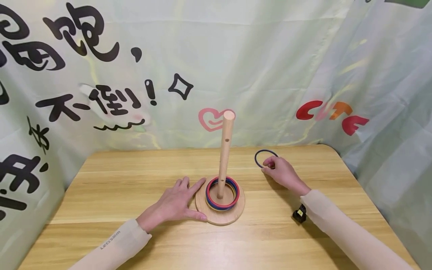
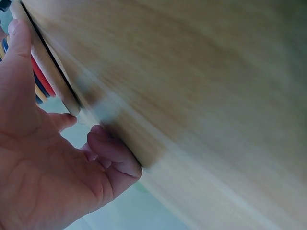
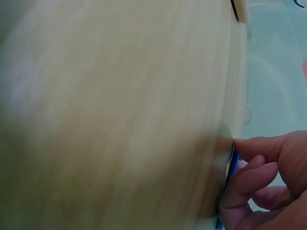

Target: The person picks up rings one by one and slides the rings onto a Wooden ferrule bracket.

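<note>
A round wooden base [image 1: 221, 220] with an upright wooden peg [image 1: 225, 153] stands mid-table. Around the peg's foot lie stacked rings, a red ring [image 1: 222, 207] on top, with blue and yellow ones beneath. My left hand [image 1: 175, 202] rests at the base's left side, fingers spread, thumb and forefinger against its rim. In the left wrist view that palm [image 2: 43, 158] is beside the disc's edge. To the right and farther back, my right hand [image 1: 282, 173] pinches the near right side of a blue ring [image 1: 255, 158] at the tabletop. Curled fingers partly hide it in the right wrist view.
The wooden table [image 1: 135, 165] ends at a hanging printed cloth [image 1: 263, 75] behind and at both sides. A small black device [image 1: 299, 214] sits by the right sleeve's cuff [image 1: 315, 206].
</note>
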A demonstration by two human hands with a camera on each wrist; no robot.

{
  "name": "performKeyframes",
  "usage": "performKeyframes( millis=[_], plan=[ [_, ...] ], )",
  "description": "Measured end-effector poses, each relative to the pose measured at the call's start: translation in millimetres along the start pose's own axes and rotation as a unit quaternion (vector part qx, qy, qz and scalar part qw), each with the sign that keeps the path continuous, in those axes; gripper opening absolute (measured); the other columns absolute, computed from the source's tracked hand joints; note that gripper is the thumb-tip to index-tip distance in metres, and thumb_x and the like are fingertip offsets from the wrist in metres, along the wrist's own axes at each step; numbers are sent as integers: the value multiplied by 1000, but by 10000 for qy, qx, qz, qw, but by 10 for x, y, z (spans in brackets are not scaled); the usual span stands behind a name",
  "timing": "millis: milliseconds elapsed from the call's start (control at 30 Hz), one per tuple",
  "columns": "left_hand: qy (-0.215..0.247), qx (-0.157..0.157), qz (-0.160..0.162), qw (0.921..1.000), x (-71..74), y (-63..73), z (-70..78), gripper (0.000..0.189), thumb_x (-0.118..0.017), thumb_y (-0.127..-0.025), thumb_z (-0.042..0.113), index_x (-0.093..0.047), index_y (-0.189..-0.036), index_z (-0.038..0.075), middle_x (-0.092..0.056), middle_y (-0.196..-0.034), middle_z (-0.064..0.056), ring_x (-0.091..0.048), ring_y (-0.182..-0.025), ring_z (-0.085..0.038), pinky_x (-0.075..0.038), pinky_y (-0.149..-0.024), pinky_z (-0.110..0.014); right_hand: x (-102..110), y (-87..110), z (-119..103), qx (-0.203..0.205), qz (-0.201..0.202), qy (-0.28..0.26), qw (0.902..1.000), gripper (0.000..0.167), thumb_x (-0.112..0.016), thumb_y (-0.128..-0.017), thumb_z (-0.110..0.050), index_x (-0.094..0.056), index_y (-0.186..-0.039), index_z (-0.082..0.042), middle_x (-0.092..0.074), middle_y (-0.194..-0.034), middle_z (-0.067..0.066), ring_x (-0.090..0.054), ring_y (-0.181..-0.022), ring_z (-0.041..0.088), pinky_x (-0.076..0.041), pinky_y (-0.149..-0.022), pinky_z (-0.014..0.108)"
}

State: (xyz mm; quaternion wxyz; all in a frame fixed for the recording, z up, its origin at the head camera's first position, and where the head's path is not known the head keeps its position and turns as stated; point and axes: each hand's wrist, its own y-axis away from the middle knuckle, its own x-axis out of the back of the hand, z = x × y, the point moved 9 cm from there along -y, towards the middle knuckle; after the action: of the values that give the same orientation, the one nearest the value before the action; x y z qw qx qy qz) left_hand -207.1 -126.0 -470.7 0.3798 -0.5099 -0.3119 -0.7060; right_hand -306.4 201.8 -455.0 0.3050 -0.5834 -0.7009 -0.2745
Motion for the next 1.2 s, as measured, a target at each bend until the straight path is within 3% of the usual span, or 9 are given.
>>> performKeyframes(
  millis=[167,367,600,800,900,1067,1200],
  plan=[
    [33,18,-32,10000,-27,-6,-2,127,-76,-75,90,-34,-174,23,-39,-105,-4,-39,-86,-20,-39,-55,-33,-46,-12,4,92,-93,181,9998,10,-74,-104,-9,-76,-104,1,-70,-96,9,-60,-86,25,-47,-79,41],
    [52,30,-39,10000,-16,-3,-1,128,-76,-74,90,-34,-174,22,-40,-105,-5,-40,-86,-20,-39,-55,-33,-95,40,-76,228,-252,153,9993,10,-71,-107,-8,-76,-103,0,-68,-92,8,-55,-80,23,-45,-74,39],
    [-10,2,-1,10000,0,-9,7,127,-75,-75,91,-35,-174,22,-39,-105,-4,-39,-86,-19,-39,-56,-32,66,196,-255,769,353,431,9955,6,-69,-107,-7,-72,-104,-4,-67,-91,3,-54,-76,20,-44,-68,38],
    [27,-47,42,10000,9,-8,21,128,-75,-74,91,-36,-173,21,-40,-104,-4,-39,-86,-20,-38,-57,-33,287,448,-492,1630,982,943,9772,1,-76,-104,-7,-76,-104,-7,-65,-89,-2,-53,-73,17,-43,-65,35],
    [21,-10,21,10000,1,-10,10,128,-75,-74,91,-35,-174,22,-40,-104,-4,-40,-86,-20,-39,-57,-33,370,579,-625,2093,1178,1047,9650,10,-82,-98,-2,-77,-103,-9,-65,-90,-4,-55,-74,17,-44,-64,33],
    [19,24,4,10000,-6,-8,0,127,-75,-74,91,-35,-174,22,-40,-105,-4,-40,-87,-20,-40,-56,-33,476,825,-879,2856,1376,1060,9425,25,-87,-89,5,-76,-101,-13,-62,-88,-9,-54,-72,10,-46,-62,27],
    [72,-21,47,10000,8,-1,12,127,-76,-74,90,-36,-173,22,-40,-105,-5,-40,-87,-20,-39,-55,-33,564,1041,-1071,3144,1448,876,9341,27,-87,-89,5,-77,-105,-15,-58,-87,-14,-51,-72,4,-42,-61,18]
  ],
)
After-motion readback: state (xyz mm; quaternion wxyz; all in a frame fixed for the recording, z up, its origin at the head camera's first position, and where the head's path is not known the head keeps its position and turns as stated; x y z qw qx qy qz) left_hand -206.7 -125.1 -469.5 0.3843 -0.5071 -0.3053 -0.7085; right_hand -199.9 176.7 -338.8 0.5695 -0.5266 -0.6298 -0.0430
